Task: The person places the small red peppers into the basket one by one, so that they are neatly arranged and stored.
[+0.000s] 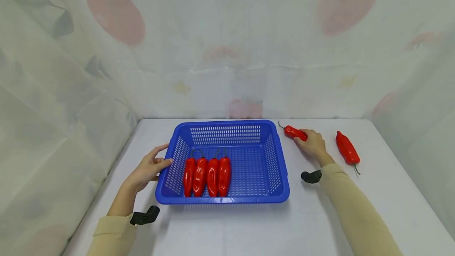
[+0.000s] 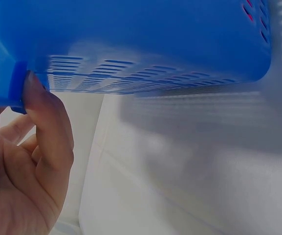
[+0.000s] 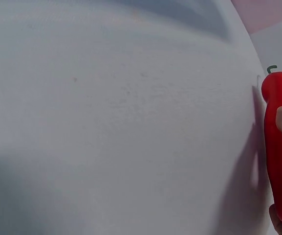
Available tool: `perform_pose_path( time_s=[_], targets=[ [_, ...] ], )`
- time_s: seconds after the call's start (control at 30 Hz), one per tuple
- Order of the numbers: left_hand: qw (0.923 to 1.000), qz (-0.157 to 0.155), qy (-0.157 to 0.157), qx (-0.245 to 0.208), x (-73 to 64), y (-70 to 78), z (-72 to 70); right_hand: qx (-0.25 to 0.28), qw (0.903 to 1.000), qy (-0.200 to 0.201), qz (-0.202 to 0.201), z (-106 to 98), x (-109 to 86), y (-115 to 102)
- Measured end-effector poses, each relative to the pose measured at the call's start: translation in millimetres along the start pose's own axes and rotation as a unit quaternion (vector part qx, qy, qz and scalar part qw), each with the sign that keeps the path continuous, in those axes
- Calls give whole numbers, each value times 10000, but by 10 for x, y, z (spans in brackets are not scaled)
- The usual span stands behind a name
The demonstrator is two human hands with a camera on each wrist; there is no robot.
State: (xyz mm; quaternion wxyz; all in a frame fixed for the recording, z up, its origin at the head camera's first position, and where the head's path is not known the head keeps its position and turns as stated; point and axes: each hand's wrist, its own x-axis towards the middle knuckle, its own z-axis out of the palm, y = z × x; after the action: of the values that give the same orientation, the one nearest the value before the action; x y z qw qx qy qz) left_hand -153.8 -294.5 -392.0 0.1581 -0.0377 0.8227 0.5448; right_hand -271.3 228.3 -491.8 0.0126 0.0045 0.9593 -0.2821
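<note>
A blue plastic basket (image 1: 245, 200) stands mid-table, with several red chili peppers (image 1: 200, 177) lined up side by side in its left half, stems toward the back. My left hand (image 1: 145, 169) pinches the basket's left rim, thumb on top; the left wrist view shows the fingers (image 2: 53, 132) bent up against the rim's edge. To the right of the basket, my right hand (image 1: 313, 144) grips another red chili pepper (image 1: 293, 132), its green stem pointing left and back. In the right wrist view the thumb presses along that pepper (image 3: 277, 147), close to the tabletop.
One more red chili pepper (image 1: 347, 149) lies on the white table (image 1: 227, 232) to the right of my right hand, stem toward the front. Pale printed curtains (image 1: 227, 50) hang behind the table and along both sides.
</note>
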Motion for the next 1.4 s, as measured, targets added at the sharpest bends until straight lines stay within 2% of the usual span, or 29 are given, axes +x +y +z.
perform_pose_path(
  time_s=[0.2,0.43,0.67,0.83,1.13,1.4],
  targets=[
    [10000,10,-18,1,-62,87,20,22,9995,215,-239,-48,9,-20],
    [10000,15,-13,32,-41,59,13,11,9968,513,-614,-146,11,-96],
    [10000,47,41,30,123,-203,-49,125,9950,563,-812,-235,31,-176],
    [10000,70,41,39,112,-191,-44,237,9933,632,-935,-305,14,-276],
    [9999,62,41,97,110,-181,-45,333,9929,502,-1025,-469,-26,-473],
    [9999,64,18,91,108,-175,-48,216,9909,314,-1293,-581,-53,-614]
  ],
)
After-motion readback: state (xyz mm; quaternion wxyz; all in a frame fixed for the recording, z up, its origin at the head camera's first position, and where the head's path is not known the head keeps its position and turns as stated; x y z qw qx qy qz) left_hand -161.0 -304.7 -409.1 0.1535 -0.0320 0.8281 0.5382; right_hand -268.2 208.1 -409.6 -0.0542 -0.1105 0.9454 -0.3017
